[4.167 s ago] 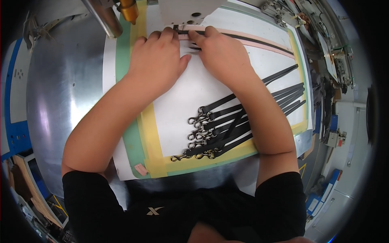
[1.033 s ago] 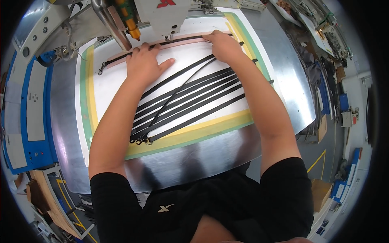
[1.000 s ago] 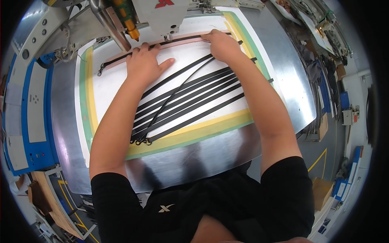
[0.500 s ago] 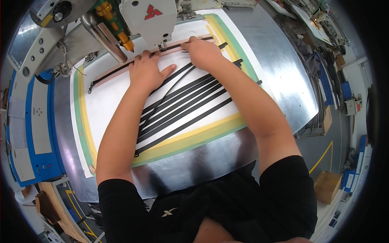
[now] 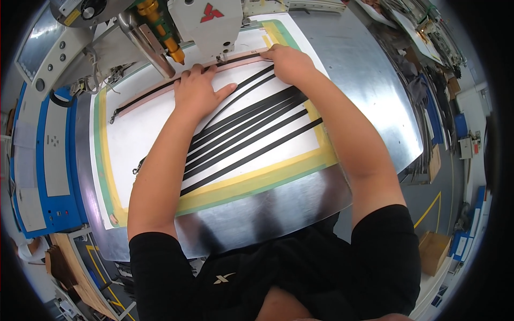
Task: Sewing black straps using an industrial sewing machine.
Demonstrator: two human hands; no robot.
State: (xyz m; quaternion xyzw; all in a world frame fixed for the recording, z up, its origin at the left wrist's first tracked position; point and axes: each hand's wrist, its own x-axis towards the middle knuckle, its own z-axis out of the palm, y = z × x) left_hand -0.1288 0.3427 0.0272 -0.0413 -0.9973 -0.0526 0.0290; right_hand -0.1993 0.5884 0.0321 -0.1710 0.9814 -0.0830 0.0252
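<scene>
A long black strap (image 5: 144,96) lies in a pink channel strip (image 5: 243,63) that slants across the white board (image 5: 139,131); a small metal clasp (image 5: 112,116) sits at its left end. My left hand (image 5: 197,95) rests with its fingertips on the strip and its thumb spread away. At the strip's right end, the bent fingers of my right hand (image 5: 292,64) close on the strap; the thumb is mostly hidden. Several loose black straps (image 5: 241,140) fan out below my hands, partly behind my left forearm. Another metal clasp (image 5: 135,171) shows left of that forearm.
Above the strip hangs a white machine head (image 5: 209,27), its lower tip close to the strap. A brass-coloured cylinder (image 5: 170,48) and a metal tube (image 5: 147,43) stand left of it. Yellow and green tape (image 5: 251,182) borders the board on the shiny metal table (image 5: 369,107).
My right hand has moved right along the strip to its end. The loose straps have shifted, and a clasp now shows beside my left forearm. My left hand stays on the strip.
</scene>
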